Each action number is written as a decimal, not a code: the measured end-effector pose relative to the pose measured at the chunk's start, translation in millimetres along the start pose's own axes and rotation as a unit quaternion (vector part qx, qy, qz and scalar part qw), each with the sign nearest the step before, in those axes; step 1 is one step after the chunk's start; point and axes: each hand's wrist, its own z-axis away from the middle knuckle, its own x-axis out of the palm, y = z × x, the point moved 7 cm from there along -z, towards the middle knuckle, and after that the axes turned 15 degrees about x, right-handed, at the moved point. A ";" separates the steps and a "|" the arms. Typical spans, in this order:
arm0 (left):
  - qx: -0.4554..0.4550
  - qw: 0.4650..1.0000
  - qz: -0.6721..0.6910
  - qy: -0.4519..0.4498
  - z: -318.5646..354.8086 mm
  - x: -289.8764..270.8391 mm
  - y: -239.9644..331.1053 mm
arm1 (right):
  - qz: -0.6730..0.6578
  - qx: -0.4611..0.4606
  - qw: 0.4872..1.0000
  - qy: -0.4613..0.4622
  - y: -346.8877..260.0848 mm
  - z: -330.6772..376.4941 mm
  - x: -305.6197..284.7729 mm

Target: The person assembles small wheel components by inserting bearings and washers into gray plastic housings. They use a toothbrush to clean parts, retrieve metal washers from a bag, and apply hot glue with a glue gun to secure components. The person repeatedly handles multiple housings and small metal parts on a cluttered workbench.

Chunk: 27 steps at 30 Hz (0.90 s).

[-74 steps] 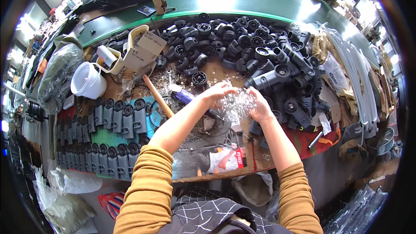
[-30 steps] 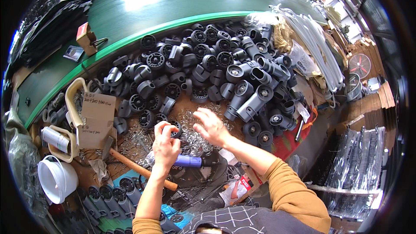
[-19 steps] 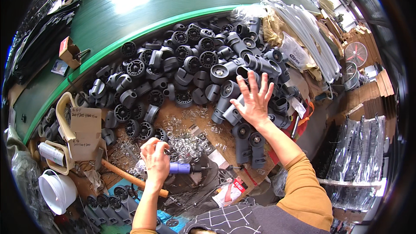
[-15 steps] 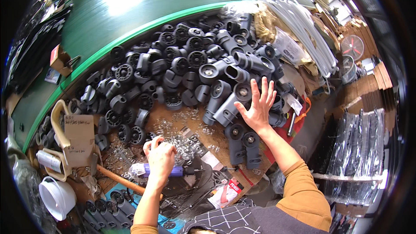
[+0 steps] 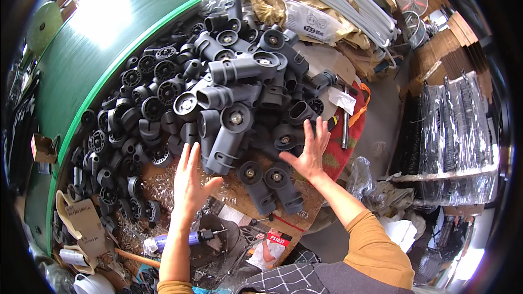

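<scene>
My left hand (image 5: 190,188) is open, thumb out and fingers pointing up, beside a long dark grey plastic joint with a round head (image 5: 224,144). My right hand (image 5: 310,155) is open too, fingers spread, at the right side of the heap near another round-headed joint (image 5: 285,137). Neither hand holds anything; whether the fingertips touch the parts I cannot tell. Between the hands, two matching joints (image 5: 256,186) lie side by side toward the table's front edge. The large heap of dark grey parts (image 5: 163,71) spreads behind and to the left.
A purple electric screwdriver (image 5: 182,239) lies near my left forearm, close to a wooden handle (image 5: 136,258). Small clear and metal bits (image 5: 166,182) scatter over the wooden tabletop. A metal tube (image 5: 345,128) rests on red cloth at the right. The green-edged belt (image 5: 92,65) runs behind the heap.
My view has turned to the right. My left hand, earlier closed in above the small metal bits, has opened and moved up to the heap. My right hand remains open at the heap's right side.
</scene>
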 end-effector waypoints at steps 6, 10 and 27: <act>0.117 0.989 -0.009 0.094 -72.9 68.7 44.3 | 0.041 -0.012 0.998 0.035 -3.7 -35.8 26.9; 0.170 0.970 -0.099 0.142 -167.7 86.6 59.0 | 0.017 0.014 0.996 0.090 3.3 -115.5 36.3; 0.288 0.911 -0.062 -0.289 53.5 122.6 120.6 | -0.152 -0.104 0.977 -0.105 8.9 8.3 10.1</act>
